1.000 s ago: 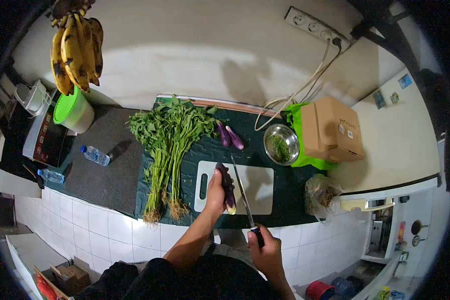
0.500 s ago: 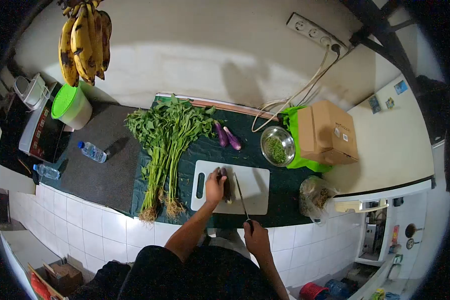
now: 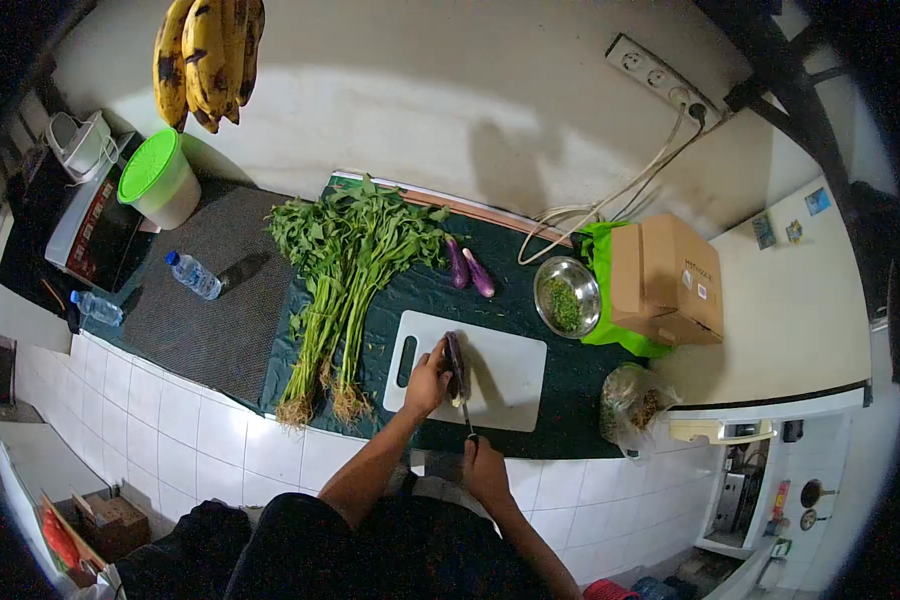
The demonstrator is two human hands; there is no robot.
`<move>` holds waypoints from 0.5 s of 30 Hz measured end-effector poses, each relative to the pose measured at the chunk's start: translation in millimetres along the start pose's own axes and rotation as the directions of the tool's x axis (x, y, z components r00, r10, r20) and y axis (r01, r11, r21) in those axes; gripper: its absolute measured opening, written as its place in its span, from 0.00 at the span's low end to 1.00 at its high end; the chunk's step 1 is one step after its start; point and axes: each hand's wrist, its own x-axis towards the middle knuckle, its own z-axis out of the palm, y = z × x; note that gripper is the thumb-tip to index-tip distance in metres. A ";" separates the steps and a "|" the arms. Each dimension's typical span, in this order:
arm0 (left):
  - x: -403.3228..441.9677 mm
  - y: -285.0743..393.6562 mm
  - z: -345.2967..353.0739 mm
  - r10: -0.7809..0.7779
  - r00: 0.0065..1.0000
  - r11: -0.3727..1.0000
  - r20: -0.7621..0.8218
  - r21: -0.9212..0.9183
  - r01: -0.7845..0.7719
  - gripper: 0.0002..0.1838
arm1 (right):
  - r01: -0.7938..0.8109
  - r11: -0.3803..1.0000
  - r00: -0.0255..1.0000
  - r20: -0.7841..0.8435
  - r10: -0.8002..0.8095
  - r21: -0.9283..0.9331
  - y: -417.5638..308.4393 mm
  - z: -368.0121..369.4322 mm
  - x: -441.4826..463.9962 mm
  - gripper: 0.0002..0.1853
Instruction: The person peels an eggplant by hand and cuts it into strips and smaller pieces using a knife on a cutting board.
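- Head view: one long dark-purple eggplant (image 3: 454, 368) is held over the white plastic cutting board (image 3: 510, 380) by the left hand (image 3: 427, 388), fingers partly curled
- One black-handled knife (image 3: 468, 417) is gripped in the closed right hand (image 3: 485, 470)
- Two smaller purple eggplants (image 3: 479, 273) lie behind
- One round steel bowl (image 3: 567, 262), chopped greens (image 3: 565, 306) inside
- Two clear plastic bottles (image 3: 196, 278)

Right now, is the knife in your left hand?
No, the knife is in the right hand, while the left hand holds an eggplant over the white cutting board.
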 end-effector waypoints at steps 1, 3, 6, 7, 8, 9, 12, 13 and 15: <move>-0.7 -0.2 2.1 0.002 1.000 1.000 0.000 -0.001 -0.002 0.43 | -0.002 0.999 1.000 -0.004 0.002 -0.046 5.5 9.0 3.8 0.21; -1.8 1.9 5.2 0.037 0.999 0.999 -0.018 0.030 -0.037 0.42 | -0.006 0.996 1.000 -0.013 0.005 -0.090 14.8 24.4 8.7 0.21; -1.1 8.6 8.9 0.066 0.998 0.997 -0.015 0.038 -0.066 0.41 | 0.059 0.998 0.993 -0.106 -0.061 -0.027 24.3 35.7 12.1 0.19; 0.2 10.2 10.5 0.068 0.998 0.997 -0.012 0.039 -0.067 0.41 | 0.040 0.999 0.994 -0.097 -0.042 -0.022 25.3 36.1 12.1 0.19; 1.2 11.3 12.3 0.074 0.997 0.996 -0.001 0.052 -0.073 0.42 | 0.020 1.000 0.996 -0.086 -0.022 -0.017 26.9 36.7 10.8 0.18; 1.6 9.8 15.1 0.077 0.997 0.995 0.012 0.064 -0.078 0.42 | 0.015 1.000 0.996 -0.084 -0.017 -0.014 27.3 36.0 9.3 0.18; 5.8 6.6 20.1 0.161 0.987 0.983 0.017 0.086 -0.162 0.45 | 0.054 0.998 0.987 -0.154 -0.050 0.024 30.7 35.6 6.2 0.18; 5.4 8.8 20.7 0.160 0.987 0.983 0.020 0.086 -0.161 0.45 | 0.024 1.000 0.989 -0.143 -0.021 0.017 31.3 36.1 7.3 0.18; 2.6 10.4 22.4 0.123 0.991 0.988 0.053 0.090 -0.127 0.48 | -0.007 1.000 0.991 -0.131 0.008 0.009 33.5 36.4 8.8 0.18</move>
